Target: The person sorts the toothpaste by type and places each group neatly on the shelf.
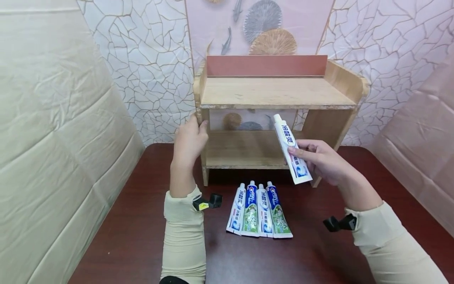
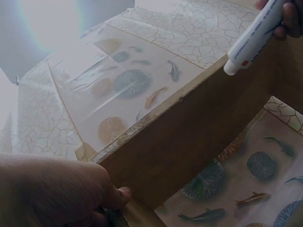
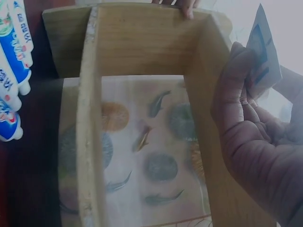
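My right hand pinches a white toothpaste tube between thumb and fingers, in front of the wooden shelf. The tube tilts with its cap up and to the left, its flat end low. In the right wrist view, the flat end of the tube stands out past the fingers. With my left hand I grip the front edge of the shelf's left side panel, just below the upper board; the thumb lies on its inner side in the left wrist view.
Several toothpaste tubes lie side by side before the shelf, caps toward it: white tubes alternate with blue-green tubes. The shelf's lower board sits above the dark red table. A patterned wall stands behind.
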Available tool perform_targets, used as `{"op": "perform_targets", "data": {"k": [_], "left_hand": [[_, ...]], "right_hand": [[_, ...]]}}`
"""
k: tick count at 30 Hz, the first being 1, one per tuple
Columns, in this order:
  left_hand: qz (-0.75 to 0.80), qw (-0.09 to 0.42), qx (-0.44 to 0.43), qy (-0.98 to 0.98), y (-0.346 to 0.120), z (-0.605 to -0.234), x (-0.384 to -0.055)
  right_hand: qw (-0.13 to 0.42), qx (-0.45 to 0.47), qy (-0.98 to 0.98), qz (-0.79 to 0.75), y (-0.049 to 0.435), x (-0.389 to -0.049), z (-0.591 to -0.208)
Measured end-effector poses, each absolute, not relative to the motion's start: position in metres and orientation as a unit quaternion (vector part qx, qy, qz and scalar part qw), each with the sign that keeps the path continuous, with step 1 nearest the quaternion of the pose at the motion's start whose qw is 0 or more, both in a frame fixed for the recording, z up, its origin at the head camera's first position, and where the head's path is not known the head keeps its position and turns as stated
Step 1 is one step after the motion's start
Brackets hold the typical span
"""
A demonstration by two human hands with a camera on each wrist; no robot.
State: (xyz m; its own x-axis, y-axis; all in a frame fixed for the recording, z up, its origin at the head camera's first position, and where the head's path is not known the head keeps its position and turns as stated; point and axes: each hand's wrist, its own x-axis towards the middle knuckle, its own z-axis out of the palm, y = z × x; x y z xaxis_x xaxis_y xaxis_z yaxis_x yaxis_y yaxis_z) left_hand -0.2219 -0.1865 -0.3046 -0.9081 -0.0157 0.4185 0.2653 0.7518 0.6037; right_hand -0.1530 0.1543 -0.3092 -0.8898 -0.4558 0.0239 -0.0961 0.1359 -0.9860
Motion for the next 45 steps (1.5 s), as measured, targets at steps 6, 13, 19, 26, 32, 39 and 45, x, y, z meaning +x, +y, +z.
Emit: {"op": "perform_targets", "data": {"k": [6, 13, 19, 26, 32, 39, 45], "left_hand": [[-0.353, 0.192, -0.07, -0.913, -0.189, -0.306, -0.224], [-0.365, 0.185, -0.071, -0.91, -0.19, -0.305, -0.226], [-0.359, 0.194, -0.079, -0.91, -0.189, -0.304, -0.226], [-0.364, 0.192, -0.079, -0.908, -0.19, -0.305, -0.226], [-0.368, 0.188, -0.073, -0.908, -0.19, -0.305, -0.225], [-0.369, 0.191, -0.076, -0.906, -0.19, -0.305, -0.226], [-0.368, 0.194, -0.076, -0.906, -0.19, -0.306, -0.226]], "right_hand": [[0.144, -0.193, 0.733, -0.636, 0.138, -0.164, -0.296], [0.144, -0.227, 0.729, -0.63, 0.12, -0.164, -0.288], [0.115, -0.242, 0.704, -0.658, 0.11, -0.164, -0.272], [0.086, -0.235, 0.687, -0.682, 0.099, -0.172, -0.249], [0.069, -0.214, 0.695, -0.683, 0.095, -0.185, -0.226], [0.014, -0.174, 0.702, -0.69, 0.102, -0.213, -0.202], [0.014, -0.129, 0.695, -0.707, 0.113, -0.237, -0.194]]}}
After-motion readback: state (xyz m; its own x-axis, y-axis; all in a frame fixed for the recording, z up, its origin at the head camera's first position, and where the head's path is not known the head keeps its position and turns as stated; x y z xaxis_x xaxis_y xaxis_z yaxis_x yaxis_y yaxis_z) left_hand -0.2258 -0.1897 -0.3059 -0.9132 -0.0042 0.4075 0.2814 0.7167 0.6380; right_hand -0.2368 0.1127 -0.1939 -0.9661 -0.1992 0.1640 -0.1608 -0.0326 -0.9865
